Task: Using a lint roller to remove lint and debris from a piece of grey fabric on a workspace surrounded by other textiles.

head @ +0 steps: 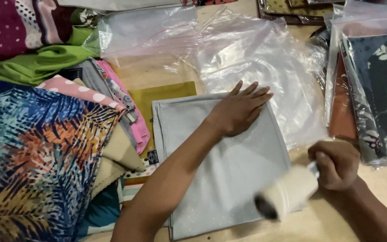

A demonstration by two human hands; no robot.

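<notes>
Wooden table (pixel 381 188) crowded with folded fabrics: left hand (pixel 240 110) lies spread flat on the folded grey cloth (pixel 229 170), pinning it; right hand (pixel 334 163) is fisted around a blurred lint roller (pixel 287 192) at the cloth's near-right edge; clear plastic bag (pixel 265 58) behind lies unfilled, so bagging looks undone

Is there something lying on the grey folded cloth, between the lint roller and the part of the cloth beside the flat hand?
Nothing visible. The right hand holds the lint roller at the grey cloth's right edge. The left hand presses its upper part; the fabric between is bare.
</notes>
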